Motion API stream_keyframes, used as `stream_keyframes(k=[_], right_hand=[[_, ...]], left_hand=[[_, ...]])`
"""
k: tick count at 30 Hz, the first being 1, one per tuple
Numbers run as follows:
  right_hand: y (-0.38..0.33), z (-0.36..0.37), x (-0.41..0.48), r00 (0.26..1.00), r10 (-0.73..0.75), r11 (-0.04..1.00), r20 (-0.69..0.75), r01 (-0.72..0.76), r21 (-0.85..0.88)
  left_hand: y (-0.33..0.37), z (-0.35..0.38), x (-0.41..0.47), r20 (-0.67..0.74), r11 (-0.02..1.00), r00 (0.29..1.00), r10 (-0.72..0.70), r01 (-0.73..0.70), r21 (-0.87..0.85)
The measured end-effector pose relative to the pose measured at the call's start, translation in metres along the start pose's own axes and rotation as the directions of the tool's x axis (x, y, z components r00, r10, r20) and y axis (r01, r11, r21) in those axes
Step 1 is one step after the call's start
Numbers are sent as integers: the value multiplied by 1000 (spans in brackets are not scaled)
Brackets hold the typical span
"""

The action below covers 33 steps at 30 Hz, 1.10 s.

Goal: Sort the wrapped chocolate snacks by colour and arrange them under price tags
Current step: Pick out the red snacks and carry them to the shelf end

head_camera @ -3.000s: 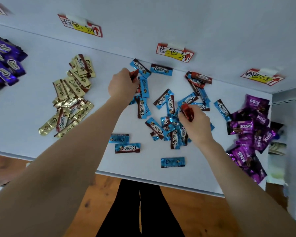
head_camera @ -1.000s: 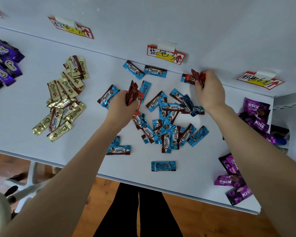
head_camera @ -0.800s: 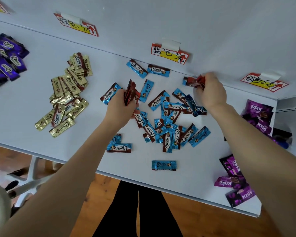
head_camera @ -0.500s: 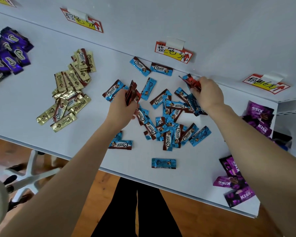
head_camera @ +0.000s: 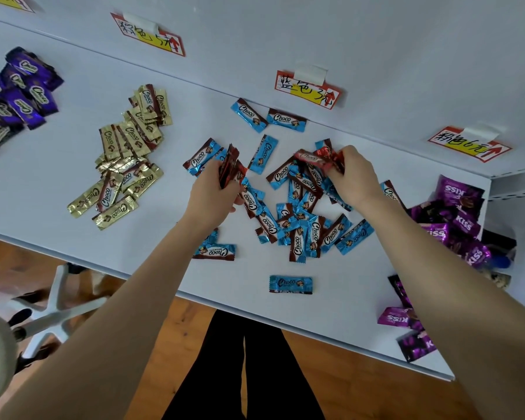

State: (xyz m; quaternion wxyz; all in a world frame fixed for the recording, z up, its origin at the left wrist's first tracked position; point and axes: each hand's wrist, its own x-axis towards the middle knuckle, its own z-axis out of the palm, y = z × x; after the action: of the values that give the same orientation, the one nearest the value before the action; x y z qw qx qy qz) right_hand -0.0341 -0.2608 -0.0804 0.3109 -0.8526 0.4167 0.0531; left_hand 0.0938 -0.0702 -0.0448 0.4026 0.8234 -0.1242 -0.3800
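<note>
Blue Choco snacks (head_camera: 303, 219) lie scattered mid-table under the middle price tag (head_camera: 308, 90). My left hand (head_camera: 212, 195) grips a bunch of red snacks (head_camera: 231, 169) upright at the pile's left edge. My right hand (head_camera: 353, 177) pinches red snacks (head_camera: 320, 156) over the pile's far side. Gold snacks (head_camera: 125, 156) sit heaped to the left below another tag (head_camera: 149, 34). Dark purple snacks (head_camera: 15, 95) lie at far left. Magenta KISS snacks (head_camera: 455, 216) are piled at right below a third tag (head_camera: 470, 144).
The white table's near edge (head_camera: 285, 313) runs diagonally across the view, with wooden floor and my dark trousers (head_camera: 243, 374) below it. A white chair base (head_camera: 52, 310) stands at lower left. A single blue snack (head_camera: 290, 284) lies near the front edge.
My right hand drew back from the wall toward the blue pile, still pinching red snacks. My left hand stayed put with its red bunch. The camera tilted slightly.
</note>
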Motion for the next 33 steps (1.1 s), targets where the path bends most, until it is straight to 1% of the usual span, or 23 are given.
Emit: stream_keyframes(k=[3,5,10,13,15,18,20,22,25,27,28,30,32,33], right_hand=[[2,0,-5,1000,-6,995,-29,8,97],[2,0,-8,999,-4,991,-44,9,132],[-3,-3,-6,983,62,976,-171,-24,216],[-15,1,1,992,42,980,-119,-18,198],[-23,6,6,999,17,989,-42,-10,146],[-29,16,14,999,34,998,41,-36,50],[-29,19,17,997,51,999,56,-51,4],[-30,19,17,998,44,999,44,-44,5],[-31,12,11,1000,5,999,-5,-5,47],[-27,8,0,997,25,990,-72,-15,141],[-21,6,-6,990,65,977,-127,-37,211],[-3,1,-19,946,183,943,-267,-91,321],[18,-3,-32,863,307,922,-401,-165,351],[27,-5,-37,825,365,907,-432,-209,366]], left_hand=[[-2,1,-1,3,1000,1000,-7,7,7],[-3,1,-2,4,1000,1000,-6,6,12],[-5,1,-3,0,1000,1000,3,-3,17],[-6,0,-4,-4,1000,1000,-10,10,18],[-7,-1,-6,-10,1000,1000,-11,12,13],[-9,-5,-9,-20,1000,1000,-6,7,16],[-13,-7,-11,-32,1000,999,0,1,24],[-18,-9,-13,-49,999,999,-1,4,49],[-25,-7,-15,-73,994,997,-4,12,113],[-28,-3,-16,-71,990,997,4,6,141],[-28,0,-17,-65,989,998,8,2,149],[-28,8,-18,-47,988,999,17,-10,153],[-27,15,-20,-30,989,999,28,-23,148],[-26,17,-20,-24,988,999,35,-31,150]])
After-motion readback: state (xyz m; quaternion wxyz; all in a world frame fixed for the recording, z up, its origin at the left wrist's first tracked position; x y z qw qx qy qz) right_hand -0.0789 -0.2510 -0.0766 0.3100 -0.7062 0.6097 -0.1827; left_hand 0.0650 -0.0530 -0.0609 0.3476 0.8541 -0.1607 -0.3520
